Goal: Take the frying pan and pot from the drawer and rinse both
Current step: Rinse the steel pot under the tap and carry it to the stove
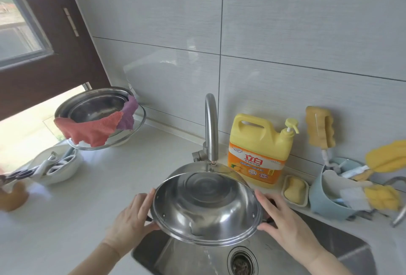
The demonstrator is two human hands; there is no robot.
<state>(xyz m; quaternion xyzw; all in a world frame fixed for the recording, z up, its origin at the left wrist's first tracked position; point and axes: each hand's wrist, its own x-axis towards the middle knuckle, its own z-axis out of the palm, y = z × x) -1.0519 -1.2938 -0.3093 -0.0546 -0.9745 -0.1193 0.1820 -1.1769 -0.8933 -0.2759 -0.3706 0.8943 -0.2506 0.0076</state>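
A shiny steel pot (206, 206) is tipped toward me over the sink (342, 250), its open mouth facing the camera. My left hand (134, 215) grips its left handle and my right hand (279, 215) grips its right handle. The curved steel faucet (211, 130) stands just behind the pot, its spout over the pot's far rim. A thin stream of water pours off the pot's lower rim into the sink near the drain (241, 261). No frying pan is in view.
A yellow detergent bottle (260, 149) and a soap dish (295, 190) stand behind the sink. A blue caddy (325, 198) with sponges is at right. Steel bowls draped with red and purple cloths (96, 130) and a white bowl of utensils (55, 167) sit on the left counter.
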